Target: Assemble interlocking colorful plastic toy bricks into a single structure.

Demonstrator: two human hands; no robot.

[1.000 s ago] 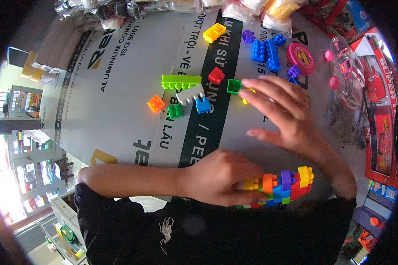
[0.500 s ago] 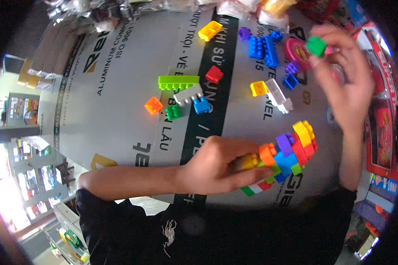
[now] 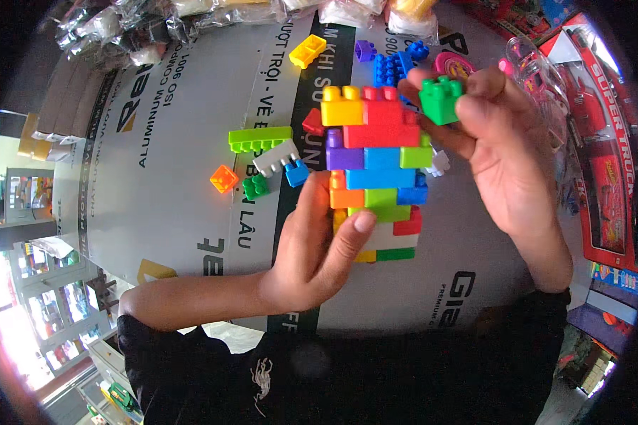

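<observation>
My left hand (image 3: 312,248) is closed round the lower left side of a wall of stacked toy building bricks (image 3: 381,178). The wall stands upright, with red, yellow, purple, blue, orange, green and white bricks in rows and studs on top. Between the thumb and fingers of my right hand (image 3: 507,138) is a small green brick (image 3: 441,100), studs up. It is held just right of the wall's top, apart from it. Part of the right fingers is hidden behind the green brick and the wall.
Left of the wall lie loose bricks: lime (image 3: 260,139), white (image 3: 276,159), orange (image 3: 224,179), green (image 3: 256,188) and blue (image 3: 297,173). Farther back are a yellow brick (image 3: 308,52) and blue bricks (image 3: 391,69). Plastic-wrapped packs (image 3: 248,13) line the far edge; a red toy box (image 3: 595,142) stands right.
The brick wall has been turned from tilted to upright and raised toward the middle. My right hand has brought the green brick left and down, close to the wall.
</observation>
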